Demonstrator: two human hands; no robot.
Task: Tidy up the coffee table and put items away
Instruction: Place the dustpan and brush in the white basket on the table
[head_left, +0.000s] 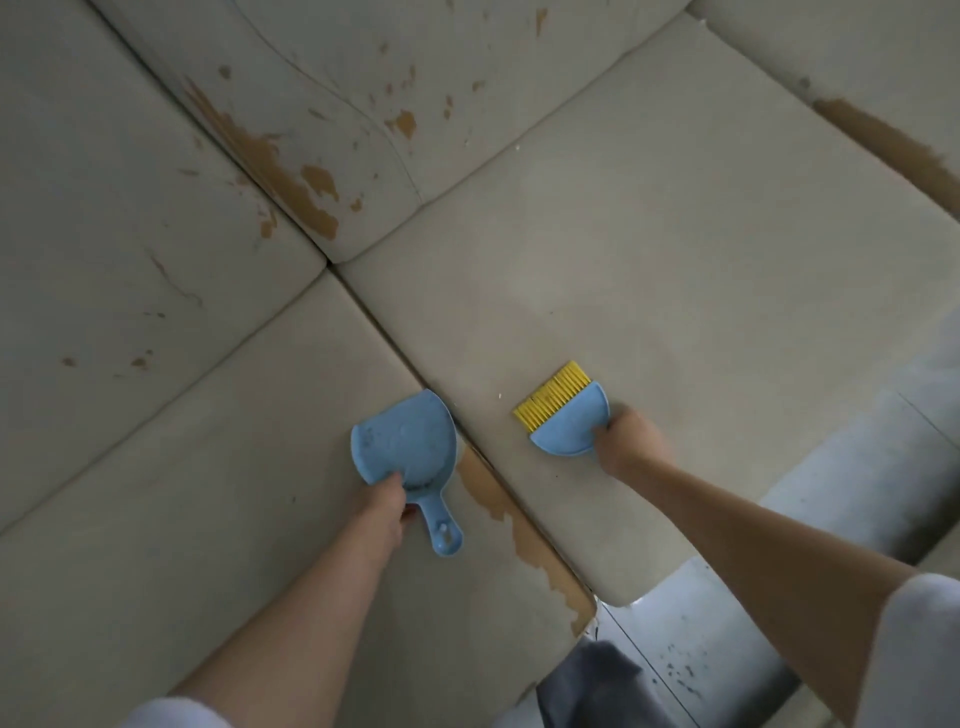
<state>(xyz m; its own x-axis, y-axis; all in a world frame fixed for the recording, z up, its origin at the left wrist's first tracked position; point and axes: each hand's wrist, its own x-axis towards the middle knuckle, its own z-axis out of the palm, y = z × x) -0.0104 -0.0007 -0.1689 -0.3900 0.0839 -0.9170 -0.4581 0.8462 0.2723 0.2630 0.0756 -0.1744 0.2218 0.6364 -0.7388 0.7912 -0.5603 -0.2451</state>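
A small blue dustpan (402, 441) lies on the left seat cushion, its mouth against the seam between two cushions. My left hand (382, 506) grips it where the pan meets its handle. On the right seat cushion (649, 260), a blue hand brush (571, 423) with yellow bristles presses down, bristles pointing away from me. My right hand (631, 434) holds the brush at its right end. A tiny white crumb (500, 396) sits between pan and brush.
The beige sofa has worn, peeling patches showing orange-brown beneath, on the backrest (291, 171) and along the front seam (519, 525). Grey tiled floor (831, 499) shows at right beyond the cushion edge. My dark trouser leg (587, 686) is at the bottom.
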